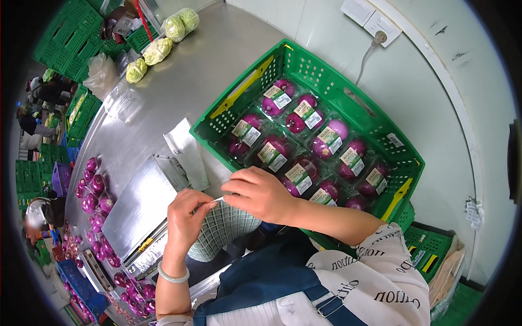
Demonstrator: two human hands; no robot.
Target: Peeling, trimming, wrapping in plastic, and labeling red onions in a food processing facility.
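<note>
My left hand (pixel 187 214), a pale bangle on its wrist, pinches a small thin white piece (pixel 218 199), perhaps a bit of label or backing paper. Close by on the right, my right hand (pixel 262 196) has its fingers curled at the other end of that piece; its fingertips are partly hidden. Both hands hover at the near edge of a green crate (pixel 348 89). In the crate lie several clear packs of purple onions (pixel 305 114) with labels. Left of the hands stands a boxy metal device (pixel 138 206), with a white paper strip (pixel 186 152) behind it.
Loose purple onions (pixel 97 185) lie along the steel table (pixel 228 51) at left. Wrapped cabbages (pixel 158 51) sit at the far edge. A plug with a cord (pixel 379 38) is on the right wall. Below the hands is a grey-green checked sleeve or cloth (pixel 217 231).
</note>
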